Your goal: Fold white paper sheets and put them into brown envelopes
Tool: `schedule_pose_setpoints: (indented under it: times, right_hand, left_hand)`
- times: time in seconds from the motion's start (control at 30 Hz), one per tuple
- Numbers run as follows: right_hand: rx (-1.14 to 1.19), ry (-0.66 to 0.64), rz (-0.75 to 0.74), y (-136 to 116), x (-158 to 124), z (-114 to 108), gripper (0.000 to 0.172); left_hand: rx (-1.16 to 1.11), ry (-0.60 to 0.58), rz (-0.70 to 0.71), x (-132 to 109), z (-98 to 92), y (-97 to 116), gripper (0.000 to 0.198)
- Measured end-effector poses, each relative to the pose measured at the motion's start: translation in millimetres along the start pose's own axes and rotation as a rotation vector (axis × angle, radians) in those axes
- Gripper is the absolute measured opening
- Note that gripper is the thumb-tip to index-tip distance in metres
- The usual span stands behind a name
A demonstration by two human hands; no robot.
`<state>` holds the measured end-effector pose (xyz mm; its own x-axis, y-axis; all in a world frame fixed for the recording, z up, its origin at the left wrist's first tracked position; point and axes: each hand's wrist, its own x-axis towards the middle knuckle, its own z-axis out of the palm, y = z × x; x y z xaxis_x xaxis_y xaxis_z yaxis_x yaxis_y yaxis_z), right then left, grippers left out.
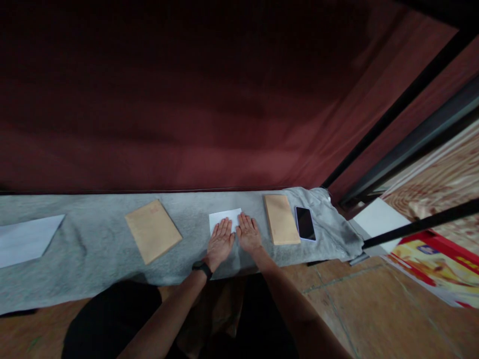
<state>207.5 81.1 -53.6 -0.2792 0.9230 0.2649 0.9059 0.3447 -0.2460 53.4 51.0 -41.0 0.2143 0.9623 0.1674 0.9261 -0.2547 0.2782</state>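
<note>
A white sheet of paper [225, 215] lies in front of me on the grey cloth, its lower part largely covered by my hands. My left hand [221, 239] rests flat on it with fingers stretched out, a dark band round the wrist. Beside it my right hand [248, 233] also lies flat, on the paper's right side, fingers extended. The two hands are close together, thumbs nearly touching. Just right of my right hand is a stack of brown envelopes [282, 219]. Farther to the left lies another brown envelope [153, 231], turned at an angle.
A phone [306, 223] lies right of the envelope stack. White sheets [28, 240] are at the far left of the grey cloth [101, 224]. A dark red curtain [224, 124] hangs behind. Black metal bars [404, 94] and a red-yellow box [441, 264] stand at the right.
</note>
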Motion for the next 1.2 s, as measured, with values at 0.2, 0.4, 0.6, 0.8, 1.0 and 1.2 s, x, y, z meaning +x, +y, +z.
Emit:
schedule_pose_setpoints:
  times: [0.2, 0.4, 0.6, 0.8, 1.0, 1.2]
  right_hand:
    - [-0.001, -0.008, -0.013, 1, 0, -3, 0.052]
    - [0.064, -0.123, -0.119, -19, 12, -2, 0.050]
    - [0.057, -0.242, -0.185, -28, 35, 3, 0.052]
    - [0.012, -0.170, -0.160, -13, 43, 2, 0.055]
    - [-0.013, -0.085, -0.146, 0, 19, -1, 0.056]
    - [-0.048, -0.085, -0.157, 15, -19, -11, 0.054]
  left_hand:
    - [0.035, 0.013, 0.032, -24, -7.4, -17, 0.064]
    - [0.089, 0.012, 0.105, -32, -11.9, -30, 0.059]
    - [0.151, -0.005, 0.103, -31, -7.7, -25, 0.061]
    - [0.155, -0.043, 0.071, -30, -15.5, -16, 0.063]
    - [0.175, -0.094, 0.053, -29, -18.8, -12, 0.063]
    - [0.180, -0.094, 0.054, -28, -18.1, -11, 0.062]
